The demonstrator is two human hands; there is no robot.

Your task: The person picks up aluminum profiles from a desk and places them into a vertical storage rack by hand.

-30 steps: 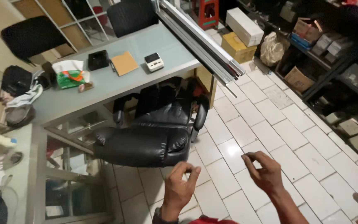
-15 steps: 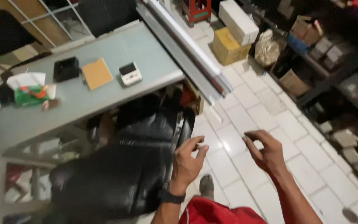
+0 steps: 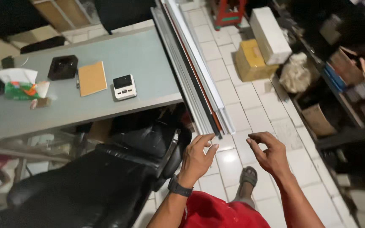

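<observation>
Likely stiff, long and awkward, the rails (image 3: 193,71) want gripping near their ends; left hand (image 3: 196,159) and right hand (image 3: 270,154) hover open, holding nothing.

head view, looking steeply down, near hands

Grey desk (image 3: 148,63) — black tray (image 3: 63,67), tan notebook (image 3: 92,78), white device (image 3: 124,87).
</observation>
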